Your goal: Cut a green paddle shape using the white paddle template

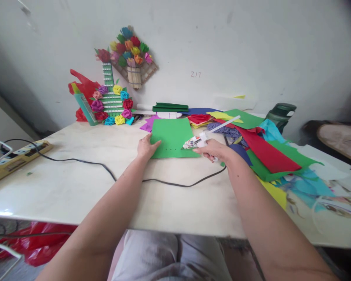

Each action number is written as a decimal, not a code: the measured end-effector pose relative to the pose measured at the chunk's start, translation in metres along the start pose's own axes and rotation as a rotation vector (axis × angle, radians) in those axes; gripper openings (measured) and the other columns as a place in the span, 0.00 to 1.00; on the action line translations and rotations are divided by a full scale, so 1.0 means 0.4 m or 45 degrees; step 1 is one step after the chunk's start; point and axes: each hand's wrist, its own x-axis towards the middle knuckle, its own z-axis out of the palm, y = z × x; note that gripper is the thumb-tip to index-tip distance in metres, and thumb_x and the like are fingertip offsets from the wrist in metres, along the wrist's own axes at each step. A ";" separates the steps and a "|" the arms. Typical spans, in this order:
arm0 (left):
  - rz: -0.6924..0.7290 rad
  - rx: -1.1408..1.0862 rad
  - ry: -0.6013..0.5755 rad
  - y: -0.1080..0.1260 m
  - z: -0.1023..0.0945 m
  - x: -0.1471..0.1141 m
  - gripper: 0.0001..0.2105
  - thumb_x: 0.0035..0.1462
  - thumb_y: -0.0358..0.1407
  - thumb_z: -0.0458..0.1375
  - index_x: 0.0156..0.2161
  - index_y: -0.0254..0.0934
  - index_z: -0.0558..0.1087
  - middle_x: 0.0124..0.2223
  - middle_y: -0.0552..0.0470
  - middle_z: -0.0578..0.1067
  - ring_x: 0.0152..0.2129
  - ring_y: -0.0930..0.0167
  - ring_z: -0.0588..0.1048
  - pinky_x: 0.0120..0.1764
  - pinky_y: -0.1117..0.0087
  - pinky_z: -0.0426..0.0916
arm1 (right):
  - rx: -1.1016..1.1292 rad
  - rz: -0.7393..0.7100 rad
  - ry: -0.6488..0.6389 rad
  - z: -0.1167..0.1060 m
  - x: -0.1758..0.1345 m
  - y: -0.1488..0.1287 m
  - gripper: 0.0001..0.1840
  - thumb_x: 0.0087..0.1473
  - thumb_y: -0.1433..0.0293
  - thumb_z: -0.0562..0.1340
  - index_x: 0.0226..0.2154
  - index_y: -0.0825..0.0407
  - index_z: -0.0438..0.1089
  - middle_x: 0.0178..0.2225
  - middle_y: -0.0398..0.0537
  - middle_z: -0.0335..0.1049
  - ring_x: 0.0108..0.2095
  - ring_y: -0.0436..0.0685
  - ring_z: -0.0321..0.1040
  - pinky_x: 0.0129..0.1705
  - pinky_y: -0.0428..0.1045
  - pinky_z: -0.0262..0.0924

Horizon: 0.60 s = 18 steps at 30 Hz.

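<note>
A green sheet (172, 134) lies flat on the table in front of me, with a row of small dark dots near its lower edge. On the sheet's left edge rests my left hand (147, 147), fingers apart, thumb and fingertips touching it. My right hand (211, 149) is wrapped round a glue gun (197, 140) with a patterned body. A white glue stick (226, 124) juts from its back end. The nozzle points left, just over the lower right part of the sheet; whether it touches cannot be seen.
A black cord (175, 182) crosses the table to a power strip (17, 160) at left. Coloured papers (269, 152) pile up at right near a dark green bottle (280, 115). Paper-flower crafts (112, 101) and a teal-and-yellow bottle (85, 109) stand by the wall.
</note>
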 end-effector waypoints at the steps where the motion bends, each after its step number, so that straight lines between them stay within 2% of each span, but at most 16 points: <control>1: 0.015 0.008 0.003 0.001 0.001 -0.002 0.31 0.45 0.46 0.60 0.53 0.32 0.65 0.49 0.39 0.71 0.48 0.57 0.67 0.47 0.63 0.61 | -0.003 -0.005 0.000 0.001 0.000 0.000 0.15 0.41 0.63 0.66 0.23 0.54 0.60 0.10 0.36 0.56 0.09 0.43 0.49 0.10 0.41 0.48; 7: 0.024 0.038 -0.012 -0.002 0.006 -0.002 0.31 0.44 0.47 0.60 0.53 0.32 0.66 0.49 0.38 0.71 0.49 0.57 0.67 0.47 0.63 0.61 | -0.021 -0.001 -0.007 0.006 -0.001 -0.008 0.15 0.42 0.63 0.66 0.23 0.54 0.60 0.10 0.36 0.56 0.09 0.43 0.48 0.10 0.42 0.47; 10: -0.028 -0.004 0.000 -0.006 0.007 0.006 0.30 0.44 0.46 0.60 0.52 0.33 0.66 0.48 0.39 0.72 0.47 0.58 0.69 0.46 0.64 0.62 | -0.033 0.005 -0.007 0.007 0.001 -0.008 0.15 0.42 0.63 0.66 0.23 0.54 0.59 0.10 0.36 0.56 0.09 0.43 0.48 0.10 0.42 0.47; 15: -0.225 -0.344 0.076 -0.008 0.003 0.022 0.29 0.43 0.39 0.62 0.52 0.30 0.64 0.47 0.38 0.72 0.40 0.65 0.73 0.42 0.69 0.65 | -0.021 0.000 -0.004 0.004 0.001 -0.004 0.16 0.42 0.63 0.66 0.23 0.54 0.60 0.10 0.36 0.56 0.09 0.43 0.48 0.10 0.41 0.47; 18: -0.385 -0.586 0.051 -0.004 -0.003 0.025 0.35 0.38 0.37 0.65 0.53 0.31 0.62 0.41 0.40 0.74 0.33 0.65 0.74 0.34 0.68 0.67 | 0.013 -0.027 0.002 0.002 -0.002 -0.003 0.16 0.42 0.63 0.66 0.23 0.54 0.60 0.09 0.36 0.56 0.09 0.43 0.48 0.10 0.41 0.46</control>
